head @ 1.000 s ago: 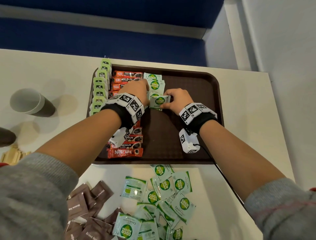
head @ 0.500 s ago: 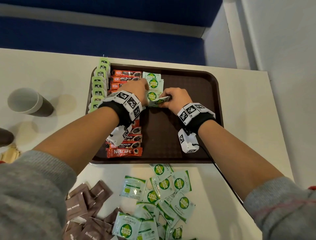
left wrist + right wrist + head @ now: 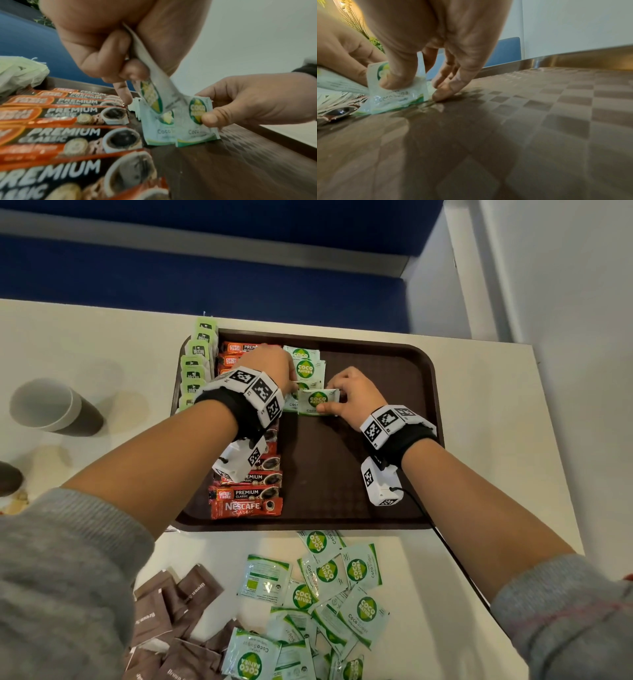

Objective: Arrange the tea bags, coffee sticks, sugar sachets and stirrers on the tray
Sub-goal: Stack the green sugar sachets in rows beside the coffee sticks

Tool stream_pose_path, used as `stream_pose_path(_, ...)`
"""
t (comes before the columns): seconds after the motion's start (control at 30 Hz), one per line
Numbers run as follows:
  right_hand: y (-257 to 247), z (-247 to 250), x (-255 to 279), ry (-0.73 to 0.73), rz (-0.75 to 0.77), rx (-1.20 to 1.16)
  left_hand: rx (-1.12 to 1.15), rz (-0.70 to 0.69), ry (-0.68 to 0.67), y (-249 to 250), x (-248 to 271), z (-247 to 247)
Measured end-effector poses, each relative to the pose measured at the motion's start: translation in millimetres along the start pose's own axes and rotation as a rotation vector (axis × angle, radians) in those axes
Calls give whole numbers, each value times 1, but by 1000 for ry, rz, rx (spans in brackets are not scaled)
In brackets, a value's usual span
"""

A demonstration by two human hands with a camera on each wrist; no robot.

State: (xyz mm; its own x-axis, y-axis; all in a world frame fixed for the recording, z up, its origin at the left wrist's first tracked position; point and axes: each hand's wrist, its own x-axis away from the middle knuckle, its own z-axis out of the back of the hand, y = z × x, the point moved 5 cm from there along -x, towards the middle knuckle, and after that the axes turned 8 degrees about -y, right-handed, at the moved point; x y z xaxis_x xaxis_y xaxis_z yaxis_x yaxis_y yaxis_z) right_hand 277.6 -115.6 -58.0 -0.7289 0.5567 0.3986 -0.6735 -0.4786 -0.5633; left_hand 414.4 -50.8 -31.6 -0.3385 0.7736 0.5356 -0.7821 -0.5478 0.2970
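Note:
A brown tray (image 3: 394, 364) holds a column of green tea bags (image 3: 197, 361) at its left edge. Beside them lies a column of red coffee sticks (image 3: 246, 494), then a short overlapping row of green-and-white sugar sachets (image 3: 305, 368). My right hand (image 3: 337, 402) pinches one sugar sachet (image 3: 317, 402) by its right edge, thumb on its face, at the near end of that row. Its lower edge touches the tray floor (image 3: 539, 121). My left hand (image 3: 291, 386) pinches another sachet (image 3: 149, 83) between thumb and fingers, and its index fingertip points down at the row.
Loose green sugar sachets (image 3: 325, 587) and brown sugar sachets (image 3: 171, 611) lie on the white table in front of the tray. A paper cup (image 3: 51, 409) stands far left. The tray's right half is bare. The table's right edge and a wall are close.
The sachet in my right hand stood edge-on half a second ago and now faces up again at the row's near end. Both hands have barely shifted.

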Motion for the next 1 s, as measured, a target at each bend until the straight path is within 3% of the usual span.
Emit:
stream_pose_path(0.63,-9,-2,-11,11,30,-11,-19,50,57,-4,-6,2)
stream_pose_path(0.8,-10,-8,-6,-113,52,90,10,40,91,-5,-6,0)
stream_pose_path(1.0,-16,-4,-8,-121,35,17,103,60,167,-13,-1,11)
